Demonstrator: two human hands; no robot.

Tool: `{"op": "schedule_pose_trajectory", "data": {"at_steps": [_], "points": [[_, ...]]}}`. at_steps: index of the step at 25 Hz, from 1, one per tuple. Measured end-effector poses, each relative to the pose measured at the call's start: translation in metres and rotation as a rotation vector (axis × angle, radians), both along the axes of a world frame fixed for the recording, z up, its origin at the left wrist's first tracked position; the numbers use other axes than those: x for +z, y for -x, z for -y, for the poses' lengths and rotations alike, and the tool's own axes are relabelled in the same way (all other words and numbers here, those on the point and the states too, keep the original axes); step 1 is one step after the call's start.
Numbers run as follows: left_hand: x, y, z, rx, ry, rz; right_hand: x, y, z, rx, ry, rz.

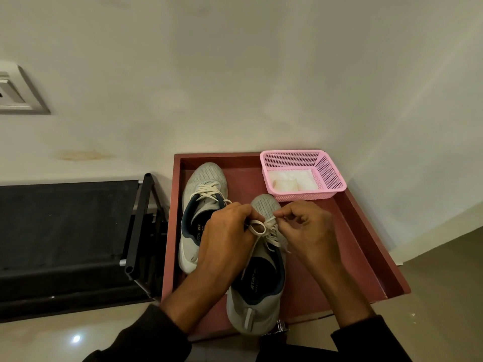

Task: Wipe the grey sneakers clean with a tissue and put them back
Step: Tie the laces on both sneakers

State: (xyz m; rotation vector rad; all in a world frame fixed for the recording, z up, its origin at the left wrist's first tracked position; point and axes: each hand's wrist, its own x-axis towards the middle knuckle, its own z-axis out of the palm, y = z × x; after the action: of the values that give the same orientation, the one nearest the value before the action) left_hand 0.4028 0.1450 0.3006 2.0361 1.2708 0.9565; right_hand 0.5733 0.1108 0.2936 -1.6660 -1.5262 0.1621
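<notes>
Two grey mesh sneakers with cream laces lie in a dark red tray (360, 231). The left sneaker (202, 205) rests toe-away near the tray's left wall. The right sneaker (257, 288) lies nearer me, its heel at the tray's front edge. My left hand (226, 241) pinches a loop of that shoe's lace (261, 228). My right hand (305, 228) pinches the other lace end, just right of the knot. White tissues (291, 180) lie in a pink mesh basket (329, 173) at the tray's far right corner.
A black shoe rack (78, 231) stands to the left of the tray, close against it. A cream wall rises behind, with a switch plate (15, 92) at upper left. Glossy floor tiles lie in front and to the right.
</notes>
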Motion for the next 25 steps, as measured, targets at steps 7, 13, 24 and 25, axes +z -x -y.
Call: {"op": "schedule_pose_trajectory", "data": {"at_steps": [7, 13, 24, 25], "points": [[0.002, 0.017, 0.0, -0.068, 0.176, -0.06, -0.009, -0.011, -0.001, -0.25, 0.279, -0.038], [0.005, 0.016, 0.005, -0.041, 0.186, -0.062, -0.011, -0.013, -0.001, -0.148, 0.275, -0.237], [-0.007, 0.017, 0.019, -0.241, 0.219, -0.339, 0.003, -0.012, 0.031, 0.282, 0.759, -0.204], [-0.009, 0.014, 0.021, -0.223, 0.228, -0.298, 0.002, -0.011, 0.029, 0.251, 0.706, -0.213]]}}
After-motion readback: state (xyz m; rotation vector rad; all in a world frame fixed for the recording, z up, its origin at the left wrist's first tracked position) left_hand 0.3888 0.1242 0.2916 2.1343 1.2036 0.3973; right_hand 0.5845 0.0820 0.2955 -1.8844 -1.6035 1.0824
